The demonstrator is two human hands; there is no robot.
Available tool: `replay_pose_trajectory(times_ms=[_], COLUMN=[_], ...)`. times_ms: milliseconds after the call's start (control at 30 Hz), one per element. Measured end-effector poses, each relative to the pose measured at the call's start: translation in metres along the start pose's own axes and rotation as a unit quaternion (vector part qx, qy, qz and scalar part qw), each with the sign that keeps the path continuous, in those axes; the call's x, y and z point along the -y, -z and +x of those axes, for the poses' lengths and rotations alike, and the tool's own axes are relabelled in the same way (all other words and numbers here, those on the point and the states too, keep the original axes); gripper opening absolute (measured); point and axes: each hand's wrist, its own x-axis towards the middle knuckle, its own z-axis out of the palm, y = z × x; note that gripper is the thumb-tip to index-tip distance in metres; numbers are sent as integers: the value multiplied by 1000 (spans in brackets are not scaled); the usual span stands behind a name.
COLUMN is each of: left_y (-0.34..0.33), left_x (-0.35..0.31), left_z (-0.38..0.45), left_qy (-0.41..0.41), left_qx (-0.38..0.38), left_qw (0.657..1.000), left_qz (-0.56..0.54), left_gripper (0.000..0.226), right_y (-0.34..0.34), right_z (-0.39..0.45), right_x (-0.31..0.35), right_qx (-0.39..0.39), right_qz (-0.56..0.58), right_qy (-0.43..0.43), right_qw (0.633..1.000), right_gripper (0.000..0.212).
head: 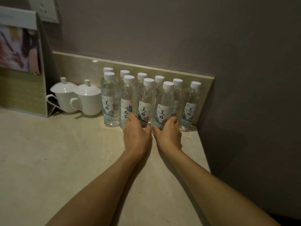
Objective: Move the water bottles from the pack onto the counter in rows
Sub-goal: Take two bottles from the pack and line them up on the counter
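Ten water bottles stand upright on the counter, grouped against the low backsplash in the right rear corner. They form two rows: five in front and five behind, all with white caps and printed labels. The far-right bottle stands slightly apart from the others in the front line.

My left hand rests low against the front row. Its fingers curl around the base of the third front bottle, with the fingertips near the neighbouring second front bottle. The thumb points toward my other hand.

My right hand wraps the base of the fourth front bottle. The fingers bend around its right side, and the thumb lies along the front, nearly touching my left thumb. Both hands therefore hold one bottle each, side by side, with the bottles' bases on the counter.

Two white lidded cups stand just left of the bottles, handles pointing left. Further left, a standing printed display card leans on its folded support. A wall socket plate is mounted above it. The pack is out of view.
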Motion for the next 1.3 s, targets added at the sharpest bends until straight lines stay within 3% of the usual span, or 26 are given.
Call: replay_pose_trajectory(times_ms=[1300], left_y=[-1], left_x=[5], left_z=[5], left_qy=[-19], left_qx=[6], left_qw=[1000], left_qz=[-1], left_gripper=[47], right_y=[3], right_z=[-3], right_x=[8], right_qx=[31], right_qz=[-10], right_qy=[-10], right_qw=[999], right_gripper=[68])
